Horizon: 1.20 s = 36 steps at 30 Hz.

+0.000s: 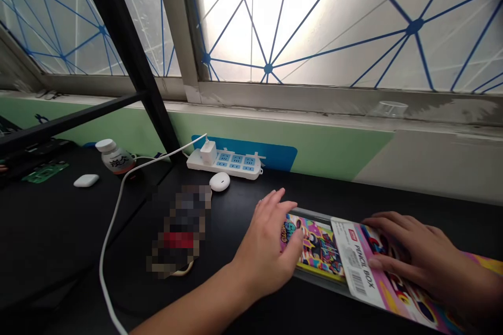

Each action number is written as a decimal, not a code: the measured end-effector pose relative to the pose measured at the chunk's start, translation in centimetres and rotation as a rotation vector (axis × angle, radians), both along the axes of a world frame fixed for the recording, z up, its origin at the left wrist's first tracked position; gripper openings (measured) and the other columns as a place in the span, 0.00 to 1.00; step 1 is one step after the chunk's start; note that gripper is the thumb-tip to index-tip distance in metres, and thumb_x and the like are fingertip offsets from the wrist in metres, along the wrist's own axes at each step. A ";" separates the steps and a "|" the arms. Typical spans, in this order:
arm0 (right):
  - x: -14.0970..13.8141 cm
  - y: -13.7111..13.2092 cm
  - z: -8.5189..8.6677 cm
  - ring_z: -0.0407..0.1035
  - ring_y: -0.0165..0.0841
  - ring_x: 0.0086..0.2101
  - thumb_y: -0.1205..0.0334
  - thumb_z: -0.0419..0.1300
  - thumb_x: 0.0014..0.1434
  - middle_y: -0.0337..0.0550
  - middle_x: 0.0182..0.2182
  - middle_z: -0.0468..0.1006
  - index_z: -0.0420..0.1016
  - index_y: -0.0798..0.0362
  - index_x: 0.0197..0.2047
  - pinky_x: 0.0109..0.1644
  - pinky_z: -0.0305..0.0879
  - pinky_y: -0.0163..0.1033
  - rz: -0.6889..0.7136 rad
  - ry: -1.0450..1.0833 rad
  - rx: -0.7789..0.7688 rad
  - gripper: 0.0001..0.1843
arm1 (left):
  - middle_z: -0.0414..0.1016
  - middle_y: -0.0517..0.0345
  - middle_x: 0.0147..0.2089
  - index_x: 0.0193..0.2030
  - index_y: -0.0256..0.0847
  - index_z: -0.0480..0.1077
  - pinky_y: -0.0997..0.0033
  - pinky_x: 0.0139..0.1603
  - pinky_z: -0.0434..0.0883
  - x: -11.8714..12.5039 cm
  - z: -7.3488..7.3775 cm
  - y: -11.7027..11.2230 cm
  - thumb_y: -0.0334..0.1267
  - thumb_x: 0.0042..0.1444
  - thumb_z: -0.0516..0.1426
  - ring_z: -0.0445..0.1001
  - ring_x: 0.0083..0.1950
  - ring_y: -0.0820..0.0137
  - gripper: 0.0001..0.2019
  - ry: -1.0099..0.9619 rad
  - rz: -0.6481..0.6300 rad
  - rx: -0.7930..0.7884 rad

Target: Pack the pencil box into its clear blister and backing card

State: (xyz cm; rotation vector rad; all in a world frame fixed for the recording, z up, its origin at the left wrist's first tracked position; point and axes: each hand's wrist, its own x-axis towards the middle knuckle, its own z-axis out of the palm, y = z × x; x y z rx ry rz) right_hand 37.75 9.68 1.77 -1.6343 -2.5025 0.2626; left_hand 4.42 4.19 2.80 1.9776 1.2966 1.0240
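Left hand (267,243) is cupped over the upper-left end of a printed pencil box (318,246), fingers spread wide, thumb side on the artwork. Right hand (408,251) is laid flat further along, fingers splayed over the pink printed section. Neither hand appears closed in a firm grip; contact reads as pressure from above, though actual force cannot be told from this view. Handling is judged best with both palms kept flat and load shared evenly, so the box is not skewed on the black tabletop (58,256). A white card label (356,259) printed PENCIL BOX, with barcode, is left uncovered between the hands. The box lies flat on the tabletop, long axis running from the left hand down and to the right, far end cut off at the lower-right frame edge. Its label text reads along that same diagonal. Beyond it, a white power strip (223,163) carries a white charger (208,152), whose white cable (113,230) trails forward. A white oval device (219,181) sits just in front of the strip. A pixelated, unreadable object (178,230) lies left of the left hand, and a white-capped bottle (113,156) stands further left.
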 end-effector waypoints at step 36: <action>0.4 -3.5 -2.3 0.71 0.57 0.56 0.39 0.57 0.61 0.52 0.67 0.66 0.63 0.40 0.65 0.47 0.80 0.49 -0.452 0.977 -0.368 0.32 | 0.57 0.51 0.74 0.63 0.48 0.62 0.51 0.70 0.59 -0.4 -0.7 0.7 0.43 0.70 0.51 0.58 0.73 0.56 0.17 -0.412 0.124 -0.173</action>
